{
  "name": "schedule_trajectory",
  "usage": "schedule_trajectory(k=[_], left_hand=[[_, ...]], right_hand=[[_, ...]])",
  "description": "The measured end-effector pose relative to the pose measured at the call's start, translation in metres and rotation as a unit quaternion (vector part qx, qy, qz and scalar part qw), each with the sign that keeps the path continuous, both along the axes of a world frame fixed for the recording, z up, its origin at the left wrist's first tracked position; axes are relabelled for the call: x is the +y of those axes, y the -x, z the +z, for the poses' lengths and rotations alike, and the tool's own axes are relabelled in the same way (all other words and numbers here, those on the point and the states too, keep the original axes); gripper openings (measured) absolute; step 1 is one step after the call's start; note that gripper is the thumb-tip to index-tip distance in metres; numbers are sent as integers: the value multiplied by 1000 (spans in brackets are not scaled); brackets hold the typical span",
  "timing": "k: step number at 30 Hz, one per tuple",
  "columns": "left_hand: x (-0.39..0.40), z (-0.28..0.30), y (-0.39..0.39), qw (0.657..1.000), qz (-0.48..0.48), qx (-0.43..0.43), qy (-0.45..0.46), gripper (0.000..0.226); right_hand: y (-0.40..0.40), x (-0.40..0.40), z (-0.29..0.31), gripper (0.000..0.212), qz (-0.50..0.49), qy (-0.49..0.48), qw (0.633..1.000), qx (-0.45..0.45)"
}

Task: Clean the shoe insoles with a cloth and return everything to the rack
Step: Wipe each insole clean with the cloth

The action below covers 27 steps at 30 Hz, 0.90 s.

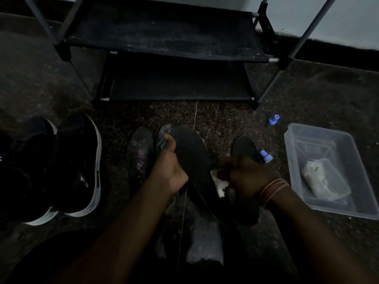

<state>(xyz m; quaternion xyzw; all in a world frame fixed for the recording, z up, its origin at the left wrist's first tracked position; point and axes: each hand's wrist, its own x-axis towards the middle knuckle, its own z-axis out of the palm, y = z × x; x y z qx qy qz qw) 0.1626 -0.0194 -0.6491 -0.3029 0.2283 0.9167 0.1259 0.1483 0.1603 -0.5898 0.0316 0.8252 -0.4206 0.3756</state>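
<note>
Dim speckled floor (pixel 215 117) runs up to a black shoe rack (pixel 164 37), its shelves bare. The left hand (pixel 170 167) grips a dark insole (pixel 192 160) by its edge while the right hand (pixel 246 175) bunches a white cloth (pixel 220 185) against it, so wiping looks under way. Next, probably, comes drawing the cloth along it; other insoles (pixel 140 152) lie on the floor beside.
</note>
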Motion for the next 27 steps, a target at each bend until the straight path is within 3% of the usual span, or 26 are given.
schedule_trajectory(k=[3, 6, 9, 11, 13, 15, 17, 19, 21, 24, 27], left_hand=[[0, 0, 1, 1000, 16, 5, 8, 72], [6, 8, -1, 999, -4, 43, 18, 68], [17, 11, -7, 990, -119, 65, 38, 64], [25, 8, -11, 979, -189, 66, 43, 58], [29, 2, -13, 978, -197, 45, 50, 54], [27, -4, -11, 983, -172, 34, 48, 53], [23, -7, -10, 988, -143, 30, 48, 54], [20, -10, -9, 992, -119, 19, 47, 53], [19, -12, -9, 992, -109, 9, 54, 55], [20, -10, -9, 993, -101, 6, 55, 59], [22, -9, -8, 996, -81, 18, 43, 61]], right_hand=[[-6, -5, -9, 11, -15, 28, 997, -68], [-3, -7, -16, 16, -153, 89, 982, -69], [1, -10, -17, 16, -278, 137, 949, -49], [3, -11, -21, 17, -298, 147, 943, -26], [2, -12, -22, 13, -278, 134, 950, 39], [-2, -10, -23, 6, -159, 50, 954, 248], [-10, -14, -23, 7, -19, -39, 921, 387], [-19, -24, -26, 4, 81, -65, 926, 363], [-26, -33, -30, 4, 118, -76, 930, 340], [-20, -27, -29, 6, 66, -68, 941, 326], [-15, -19, -26, 12, 15, -109, 921, 373]])
